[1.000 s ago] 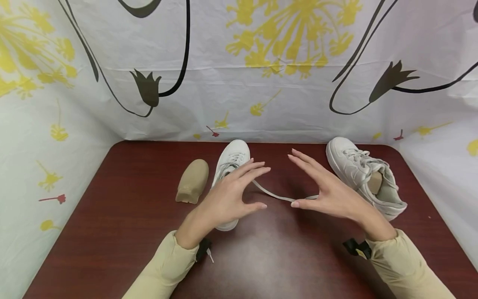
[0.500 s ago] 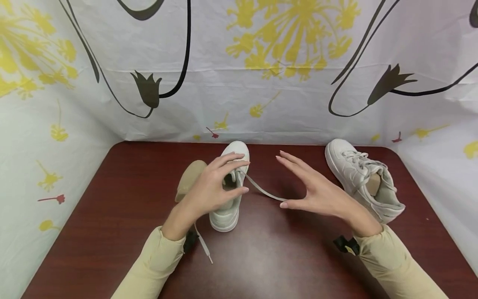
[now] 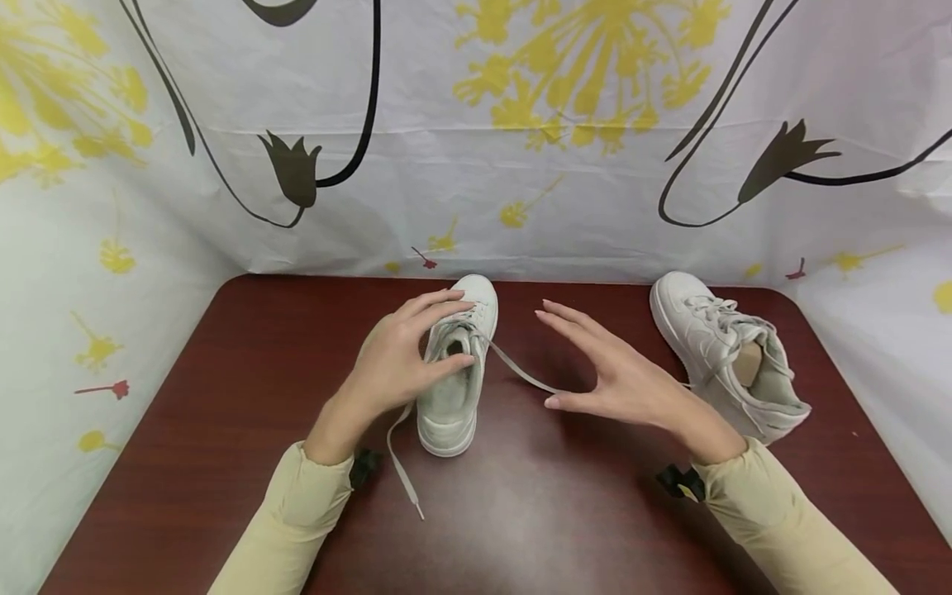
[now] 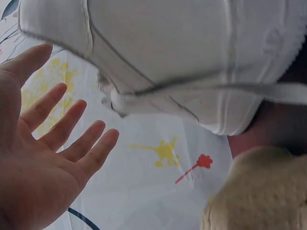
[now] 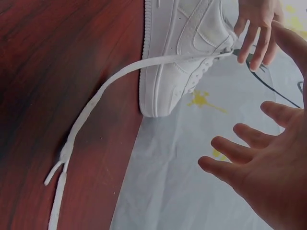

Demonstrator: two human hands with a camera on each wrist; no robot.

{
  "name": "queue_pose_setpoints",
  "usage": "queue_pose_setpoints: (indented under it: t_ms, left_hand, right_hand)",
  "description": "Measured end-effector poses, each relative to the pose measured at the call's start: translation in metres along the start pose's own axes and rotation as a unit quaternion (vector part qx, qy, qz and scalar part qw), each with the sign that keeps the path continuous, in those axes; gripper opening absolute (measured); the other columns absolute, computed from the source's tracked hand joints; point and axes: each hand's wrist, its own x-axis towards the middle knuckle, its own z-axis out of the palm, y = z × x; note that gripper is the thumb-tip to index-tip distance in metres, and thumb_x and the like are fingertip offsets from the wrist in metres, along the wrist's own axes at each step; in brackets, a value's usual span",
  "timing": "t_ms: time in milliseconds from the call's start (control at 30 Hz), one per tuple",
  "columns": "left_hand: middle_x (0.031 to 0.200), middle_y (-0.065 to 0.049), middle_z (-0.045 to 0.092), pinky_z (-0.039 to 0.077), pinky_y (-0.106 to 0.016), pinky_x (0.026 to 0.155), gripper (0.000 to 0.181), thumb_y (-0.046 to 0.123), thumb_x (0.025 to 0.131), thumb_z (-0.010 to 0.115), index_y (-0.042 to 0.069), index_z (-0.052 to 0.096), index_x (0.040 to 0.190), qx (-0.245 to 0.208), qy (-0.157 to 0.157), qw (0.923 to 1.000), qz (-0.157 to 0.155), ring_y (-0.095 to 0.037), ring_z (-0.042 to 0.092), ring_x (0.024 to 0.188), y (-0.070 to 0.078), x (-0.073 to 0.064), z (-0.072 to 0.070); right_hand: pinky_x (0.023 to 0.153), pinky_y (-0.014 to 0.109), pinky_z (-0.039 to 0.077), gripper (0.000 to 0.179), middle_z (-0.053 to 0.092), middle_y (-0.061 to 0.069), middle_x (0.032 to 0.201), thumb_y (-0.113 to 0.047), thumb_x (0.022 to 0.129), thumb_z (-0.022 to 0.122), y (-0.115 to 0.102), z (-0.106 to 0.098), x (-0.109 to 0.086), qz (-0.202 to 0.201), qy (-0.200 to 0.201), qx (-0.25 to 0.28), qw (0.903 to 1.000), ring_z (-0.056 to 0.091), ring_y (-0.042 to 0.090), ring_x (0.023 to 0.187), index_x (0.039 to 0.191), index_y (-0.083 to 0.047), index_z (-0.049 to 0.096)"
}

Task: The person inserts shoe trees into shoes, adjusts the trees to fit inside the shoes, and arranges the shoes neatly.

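A white sneaker [image 3: 446,430] stands in the middle of the table, toe toward the back. My left hand [image 3: 394,355] hovers beside and partly over its opening, fingers spread and nothing in them. From the sneaker one lace [image 3: 521,372] runs right across the table, passing behind the thumb of my right hand [image 3: 625,372]. That hand hangs in the air with fingers apart, holding nothing. Another lace end [image 3: 405,475] lies to the sneaker's left. In the left wrist view a beige toe-shaped shoe insert [image 4: 259,191] lies beside the sneaker; my left hand hides it in the head view.
A second white sneaker [image 3: 692,314] stands at the back right, laced, with a beige insert [image 3: 747,364] inside. White patterned cloth [image 3: 446,198] walls in the back and both sides of the dark red table [image 3: 245,397].
My left hand has moved left off the middle sneaker, uncovering its opening and the left lace end and covering the beige insert. The right hand has drifted left as well.
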Motion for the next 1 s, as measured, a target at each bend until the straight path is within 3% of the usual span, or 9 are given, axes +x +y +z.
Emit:
queue_pose_setpoints:
  t_ms: [167, 433, 833, 1000]
  left_hand:
    - [0.139, -0.003, 0.056, 0.041, -0.037, 0.107, 0.058, 0.026, 0.079, 0.085, 0.010, 0.064, 0.131, -0.022, 0.003, 0.9997, 0.005, -0.019, 0.050, 0.131, -0.008, -0.004, -0.007]
    - [0.139, -0.003, 0.057, 0.041, -0.038, 0.106, 0.058, 0.024, 0.077, 0.087, 0.011, 0.066, 0.129, -0.015, 0.009, 0.9998, -0.007, -0.020, 0.051, 0.130, -0.019, -0.011, -0.016]
    - [0.139, 0.000, 0.057, 0.044, -0.040, 0.102, 0.055, 0.020, 0.076, 0.087, 0.013, 0.067, 0.127, -0.013, 0.012, 0.9990, -0.040, -0.020, 0.054, 0.127, -0.026, -0.021, -0.025]
    - [0.138, 0.000, 0.057, 0.044, -0.041, 0.102, 0.054, 0.020, 0.076, 0.088, 0.015, 0.068, 0.126, -0.016, 0.012, 0.9987, -0.048, -0.021, 0.055, 0.126, -0.029, -0.025, -0.026]
  right_hand:
    - [0.113, 0.035, 0.030, 0.099, 0.022, -0.007, 0.162, -0.048, 0.078, 0.083, -0.004, 0.003, 0.009, -0.013, -0.008, 0.005, 0.9999, 0.026, 0.016, 0.146, 0.157, -0.030, 0.027]
    - [0.112, 0.044, 0.034, 0.098, 0.021, -0.007, 0.162, -0.051, 0.079, 0.080, -0.009, 0.008, 0.026, -0.023, -0.021, 0.010, 0.9995, 0.026, 0.015, 0.146, 0.158, -0.031, 0.026]
    - [0.113, 0.043, 0.033, 0.095, 0.021, -0.006, 0.162, -0.050, 0.080, 0.080, -0.012, 0.018, 0.036, -0.035, -0.032, 0.016, 0.9988, 0.025, 0.014, 0.146, 0.157, -0.029, 0.028]
    - [0.114, 0.043, 0.032, 0.096, 0.023, -0.001, 0.162, -0.047, 0.080, 0.081, -0.016, 0.023, 0.040, -0.035, -0.046, 0.022, 0.9981, 0.026, 0.016, 0.146, 0.158, -0.022, 0.029]
